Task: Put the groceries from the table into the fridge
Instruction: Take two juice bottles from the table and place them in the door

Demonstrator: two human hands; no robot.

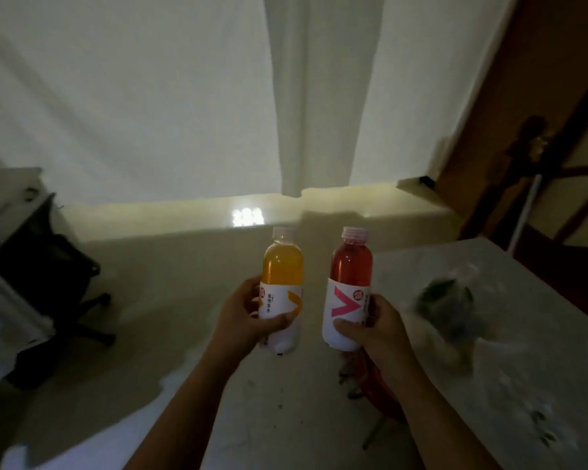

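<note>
Your left hand (248, 313) grips the orange bottle (282, 290), your right hand (370, 330) the red bottle (348, 293), both upright off the table (489, 300). With no free hand for the fridge door, one could slip.

A single wide-angle head camera looks forward and down from the person's own eye height, close over both raised forearms, facing a pale curtain (190, 96) and glossy floor (184, 266), with the counter (489, 300) at lower right.
</note>
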